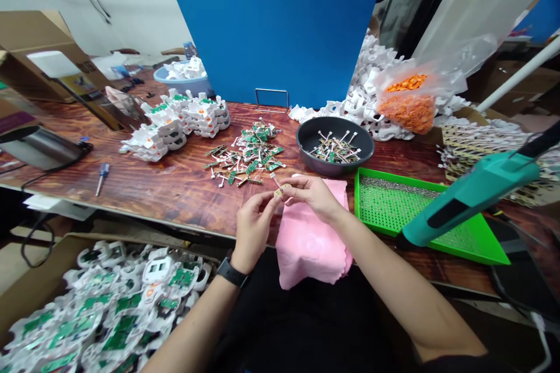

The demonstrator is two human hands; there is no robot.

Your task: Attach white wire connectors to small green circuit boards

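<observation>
Between the fingertips of both hands is a small circuit board [282, 190] with a short wire and white plug sticking up from it. My left hand [255, 221] pinches its left side, and my right hand [317, 197] pinches the right side. A pink cloth [308, 242] lies under my right hand and hangs over the table's front edge. Just beyond my hands, a loose pile of similar green boards with wires [256, 154] is spread on the wooden table. A dark round bowl [335, 170] behind my right hand holds more of these boards.
A green tray [363, 210] with small metal parts stands right, a teal electric screwdriver [472, 198] hanging over it. Stacked white housings [175, 125] and a screwdriver [102, 178] are left. A carton of housings [131, 297] sits below. Orange parts [406, 108] fill a bag behind.
</observation>
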